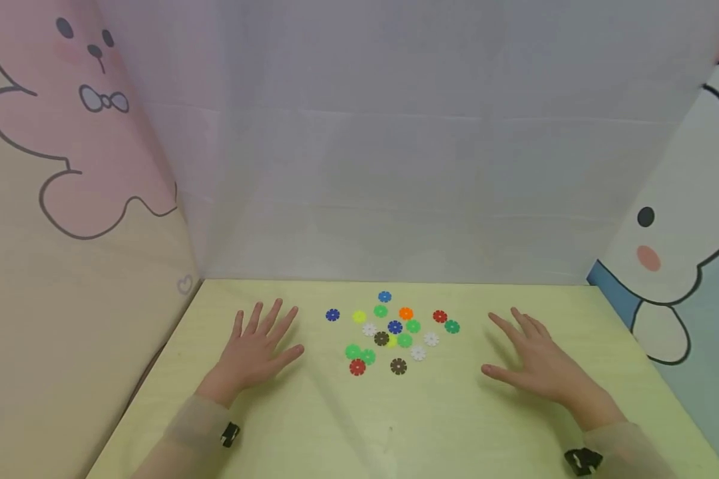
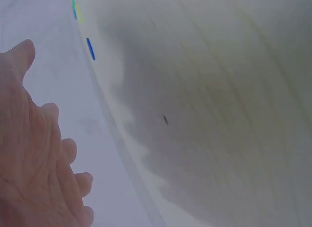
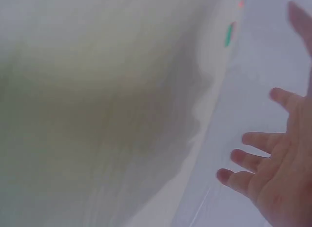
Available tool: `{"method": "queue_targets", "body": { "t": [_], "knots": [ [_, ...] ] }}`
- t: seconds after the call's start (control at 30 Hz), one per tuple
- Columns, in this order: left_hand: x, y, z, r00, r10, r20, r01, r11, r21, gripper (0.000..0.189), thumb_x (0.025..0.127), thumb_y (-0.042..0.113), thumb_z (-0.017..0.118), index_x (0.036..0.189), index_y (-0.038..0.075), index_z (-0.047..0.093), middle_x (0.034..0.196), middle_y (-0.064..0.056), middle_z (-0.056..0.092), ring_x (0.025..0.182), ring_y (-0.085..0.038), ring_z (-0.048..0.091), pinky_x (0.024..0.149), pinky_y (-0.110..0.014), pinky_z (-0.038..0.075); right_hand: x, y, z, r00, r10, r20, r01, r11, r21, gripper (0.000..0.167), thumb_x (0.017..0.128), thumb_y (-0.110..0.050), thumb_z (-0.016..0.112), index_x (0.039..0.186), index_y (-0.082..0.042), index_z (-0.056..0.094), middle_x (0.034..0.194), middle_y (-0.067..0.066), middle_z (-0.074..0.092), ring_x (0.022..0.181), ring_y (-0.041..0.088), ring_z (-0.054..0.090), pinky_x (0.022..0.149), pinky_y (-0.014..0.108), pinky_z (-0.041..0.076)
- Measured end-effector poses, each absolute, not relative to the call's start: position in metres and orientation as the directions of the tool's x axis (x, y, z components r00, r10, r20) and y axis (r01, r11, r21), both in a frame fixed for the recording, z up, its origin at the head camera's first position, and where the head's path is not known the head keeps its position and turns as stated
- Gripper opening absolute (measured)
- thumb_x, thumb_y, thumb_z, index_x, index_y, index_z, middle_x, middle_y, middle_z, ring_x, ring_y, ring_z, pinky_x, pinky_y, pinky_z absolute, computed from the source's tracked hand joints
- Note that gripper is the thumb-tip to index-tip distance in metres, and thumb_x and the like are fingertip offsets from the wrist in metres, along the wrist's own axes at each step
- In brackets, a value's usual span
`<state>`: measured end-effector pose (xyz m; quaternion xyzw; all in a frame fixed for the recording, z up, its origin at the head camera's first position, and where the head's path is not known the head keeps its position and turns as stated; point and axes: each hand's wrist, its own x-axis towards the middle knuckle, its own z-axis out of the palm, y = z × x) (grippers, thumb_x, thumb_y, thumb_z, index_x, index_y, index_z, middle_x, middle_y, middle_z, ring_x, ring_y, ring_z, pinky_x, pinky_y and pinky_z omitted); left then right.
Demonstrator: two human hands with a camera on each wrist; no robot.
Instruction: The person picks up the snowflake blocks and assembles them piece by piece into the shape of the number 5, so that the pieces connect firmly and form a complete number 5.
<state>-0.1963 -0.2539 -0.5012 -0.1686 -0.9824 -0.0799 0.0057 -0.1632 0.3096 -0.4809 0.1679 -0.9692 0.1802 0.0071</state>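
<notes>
Notched plastic discs of several colours lie scattered flat on the table point(image 1: 311, 426), between the two hands. To their left is my left hand point(image 1: 254, 352), palm down with fingers spread, nearest a dark blue disc point(image 1: 332, 315). My right hand point(image 1: 536, 362) is on the other side, its fingers extended and apart, with a green disc point(image 1: 452, 326) and a red disc point(image 1: 440, 316) closest to it. Both hands hold nothing and cast shadows on the tabletop. The left wrist view shows the left palm point(image 2: 34, 158); the right palm point(image 3: 287, 173) appears in the right wrist view.
A pale curtain point(image 1: 359, 166) hangs along the table's back edge. Cloth with a pink cartoon animal point(image 1: 108, 146) stands at the left, and one with a white cartoon animal point(image 1: 683, 199) at the right. A brown disc point(image 1: 398, 366) lies at the cluster's near side.
</notes>
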Motion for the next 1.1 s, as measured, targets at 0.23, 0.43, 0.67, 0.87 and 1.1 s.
{"method": "queue_targets", "body": {
  "t": [0.23, 0.43, 0.67, 0.87, 1.1],
  "knots": [
    [-0.205, -0.213, -0.491, -0.957, 0.29, 0.03, 0.286, 0.913, 0.291, 0.086, 0.109, 0.069, 0.045, 0.177, 0.024, 0.018, 0.183, -0.017, 0.008, 0.161, -0.06, 0.011, 0.123, -0.08, -0.003, -0.173, 0.279, -0.486, -0.935, -0.335, 0.121, -0.35, 0.802, -0.483, 0.077, 0.096, -0.042, 0.086, 0.156, -0.005, 0.055, 0.161, 0.037, 0.043, 0.144, 0.062, 0.042, 0.11, 0.078, 0.04],
    [-0.216, -0.185, -0.494, -0.965, 0.26, -0.022, 0.229, 0.887, 0.402, 0.09, 0.106, 0.072, 0.048, 0.177, 0.024, 0.019, 0.181, -0.022, 0.012, 0.159, -0.063, 0.015, 0.121, -0.083, -0.001, -0.18, 0.251, -0.49, -0.946, -0.313, 0.082, -0.294, 0.727, -0.62, 0.066, 0.098, -0.032, 0.085, 0.152, -0.003, 0.059, 0.152, 0.028, 0.057, 0.134, 0.051, 0.059, 0.105, 0.065, 0.053],
    [-0.225, -0.149, -0.491, -0.956, 0.283, -0.074, 0.213, 0.846, 0.489, 0.08, 0.104, 0.047, 0.066, 0.171, 0.014, 0.036, 0.164, -0.023, 0.051, 0.152, -0.05, 0.044, 0.123, -0.073, 0.028, -0.187, 0.224, -0.494, -0.946, -0.315, 0.082, -0.276, 0.643, -0.714, 0.054, 0.097, -0.023, 0.085, 0.141, 0.003, 0.066, 0.139, 0.023, 0.066, 0.117, 0.041, 0.07, 0.094, 0.053, 0.061],
    [-0.224, -0.13, -0.497, -0.97, 0.241, -0.025, 0.191, 0.826, 0.531, 0.064, 0.103, 0.033, 0.07, 0.156, 0.0, 0.055, 0.149, -0.026, 0.062, 0.134, -0.051, 0.055, 0.113, -0.063, 0.042, -0.192, 0.21, -0.498, -0.957, -0.283, 0.071, -0.245, 0.647, -0.722, 0.049, 0.098, -0.022, 0.085, 0.137, 0.002, 0.069, 0.127, 0.018, 0.068, 0.105, 0.03, 0.071, 0.09, 0.047, 0.062],
    [-0.219, -0.121, -0.507, -0.979, 0.202, 0.034, 0.178, 0.756, 0.63, 0.053, 0.101, 0.028, 0.075, 0.147, 0.004, 0.065, 0.133, -0.024, 0.061, 0.117, -0.041, 0.057, 0.102, -0.057, 0.051, -0.196, 0.205, -0.51, -0.974, -0.22, 0.046, -0.183, 0.658, -0.731, 0.044, 0.098, -0.021, 0.084, 0.134, 0.0, 0.071, 0.108, 0.007, 0.07, 0.095, 0.021, 0.066, 0.087, 0.041, 0.057]
  ]
}}
